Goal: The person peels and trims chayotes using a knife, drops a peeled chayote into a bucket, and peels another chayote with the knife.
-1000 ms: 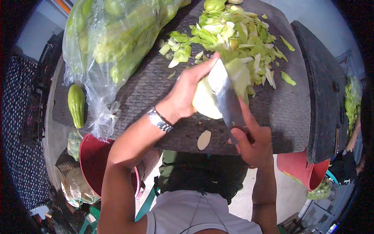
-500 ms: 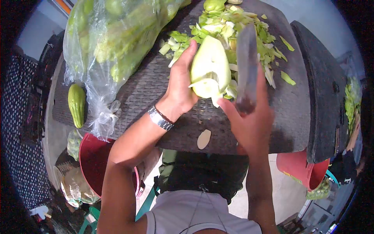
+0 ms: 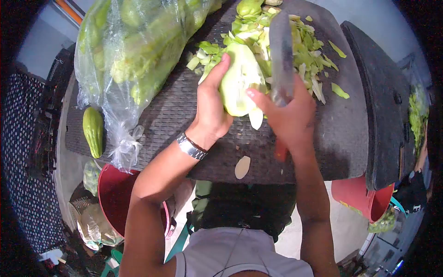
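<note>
My left hand (image 3: 214, 99) is closed around the side of a peeled, pale green chayote (image 3: 237, 69), its thumb along the upper edge. A whitish strip (image 3: 256, 118) hangs from the chayote's lower end. In my right hand (image 3: 293, 115) is a knife with a broad blade (image 3: 280, 51), pointing up and away, blurred by motion. Its reddish-brown handle (image 3: 280, 151) sticks out below the fist. My right thumb lies against the chayote's cut face. Behind the chayote, peelings and slices (image 3: 302, 46) are heaped on the dark woven-textured table (image 3: 157, 111).
A clear plastic bag (image 3: 138, 51) of green chayotes fills the table's back left. One whole chayote (image 3: 93, 132) lies beside it. Near the front edge is a pale oval piece (image 3: 242, 167). Red buckets (image 3: 115, 194) stand below at both sides; a dark chair back (image 3: 376, 106) rises at right.
My right hand and the knife have moved slightly up and left, with the thumb now on the chayote. The curled slice across its lower face no longer shows there.
</note>
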Motion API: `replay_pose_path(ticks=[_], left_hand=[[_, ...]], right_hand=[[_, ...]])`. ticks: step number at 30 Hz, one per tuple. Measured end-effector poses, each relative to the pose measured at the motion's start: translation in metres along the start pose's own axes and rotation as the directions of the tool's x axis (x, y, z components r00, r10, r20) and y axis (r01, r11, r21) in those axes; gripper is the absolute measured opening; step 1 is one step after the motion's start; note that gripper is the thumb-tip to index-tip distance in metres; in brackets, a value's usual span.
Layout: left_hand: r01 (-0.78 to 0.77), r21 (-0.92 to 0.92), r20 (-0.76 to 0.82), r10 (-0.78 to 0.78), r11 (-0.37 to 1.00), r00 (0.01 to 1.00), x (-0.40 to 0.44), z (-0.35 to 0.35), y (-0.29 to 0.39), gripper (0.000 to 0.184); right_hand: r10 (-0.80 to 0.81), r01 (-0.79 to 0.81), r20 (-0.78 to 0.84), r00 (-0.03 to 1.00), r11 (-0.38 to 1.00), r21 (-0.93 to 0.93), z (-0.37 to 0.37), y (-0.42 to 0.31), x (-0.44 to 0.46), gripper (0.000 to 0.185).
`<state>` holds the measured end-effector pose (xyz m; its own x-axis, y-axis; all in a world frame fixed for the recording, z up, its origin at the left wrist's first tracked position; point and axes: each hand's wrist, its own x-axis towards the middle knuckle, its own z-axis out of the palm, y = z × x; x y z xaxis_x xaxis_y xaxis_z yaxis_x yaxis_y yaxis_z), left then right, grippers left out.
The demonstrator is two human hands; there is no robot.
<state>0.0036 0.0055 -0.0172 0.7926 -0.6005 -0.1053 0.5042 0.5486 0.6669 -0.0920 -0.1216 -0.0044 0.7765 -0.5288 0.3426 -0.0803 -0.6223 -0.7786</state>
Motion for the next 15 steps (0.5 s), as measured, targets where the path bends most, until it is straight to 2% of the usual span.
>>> replay_pose_path(ticks=[3,6,9,12,15], left_hand=[[-0.052,0.015,0.027,0.051,0.999,0.998,-0.002,0.002,-0.002,0.043],[-0.098,0.042,0.009,0.097,0.994,0.995,0.000,-0.001,-0.005,0.043],[-0.110,0.066,-0.037,0.113,0.992,0.993,0.003,-0.005,-0.004,0.043],[-0.115,0.066,-0.082,0.120,0.991,0.989,0.001,0.001,0.002,0.044],[-0.096,0.004,-0.070,0.096,0.995,0.993,0.001,0.001,0.004,0.045]], right_hand=[[0.147,-0.149,0.086,0.985,0.989,0.018,0.008,0.000,0.000,0.043],[0.168,-0.177,0.116,0.979,0.981,0.076,0.008,-0.003,0.000,0.033],[0.252,-0.279,0.188,0.950,0.950,0.139,0.004,0.013,0.004,0.037],[0.264,-0.301,0.212,0.941,0.939,0.169,-0.002,0.021,0.006,0.033],[0.253,-0.253,0.009,0.967,0.967,0.027,-0.005,0.018,0.007,0.035]])
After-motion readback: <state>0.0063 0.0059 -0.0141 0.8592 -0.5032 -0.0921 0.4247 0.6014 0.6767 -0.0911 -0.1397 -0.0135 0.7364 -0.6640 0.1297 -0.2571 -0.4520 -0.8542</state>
